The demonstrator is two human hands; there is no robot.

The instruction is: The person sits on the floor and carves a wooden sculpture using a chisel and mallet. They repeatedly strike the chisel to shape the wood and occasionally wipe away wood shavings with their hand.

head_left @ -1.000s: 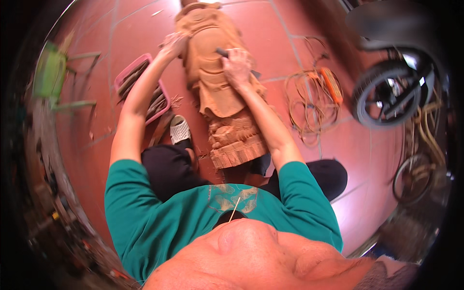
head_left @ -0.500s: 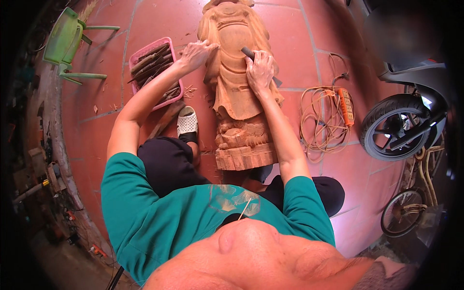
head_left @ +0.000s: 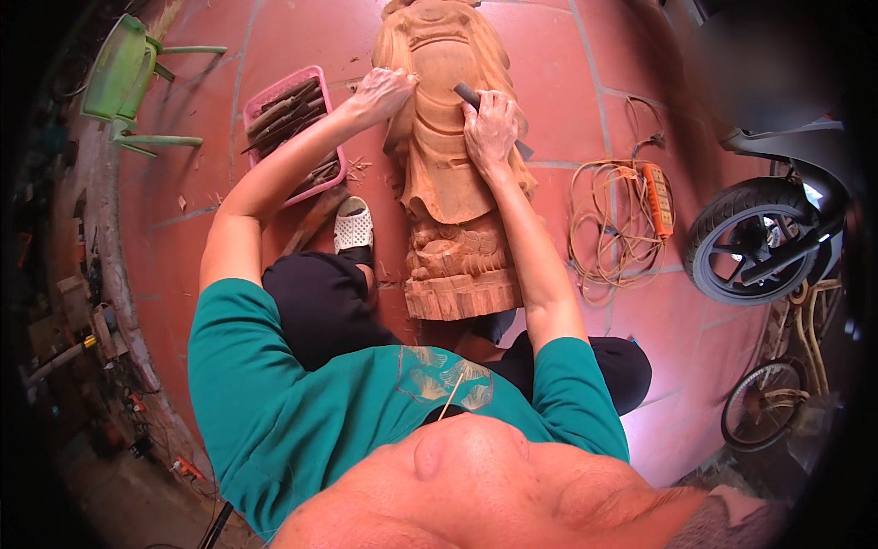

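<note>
A carved wooden statue (head_left: 445, 82) of a robed figure lies on its back, its carved base (head_left: 462, 291) toward me and its top cut off by the view's edge. My left hand (head_left: 384, 95) is closed at the statue's left edge, fingers curled inward; what they hold, if anything, is hidden. Over the right side of the robe, my right hand (head_left: 491, 128) is wrapped round a dark bar-like tool (head_left: 466, 93). One blunt end sticks out past the thumb, and a dark corner shows on the hand's other side. The grip covers the tool's middle.
Left of the statue stands a pink basket (head_left: 343, 169) of wood-handled tools (head_left: 285, 119), with wood chips around it. A green chair (head_left: 119, 69) is farther left. On the right lie a coiled cord (head_left: 594, 247) and orange power strip (head_left: 657, 199), near a motorbike wheel (head_left: 752, 240).
My left hand has shifted slightly forward and right along the statue's edge, its fingers looking more tightly curled. My right hand keeps its grip on the dark tool in nearly the same place.
</note>
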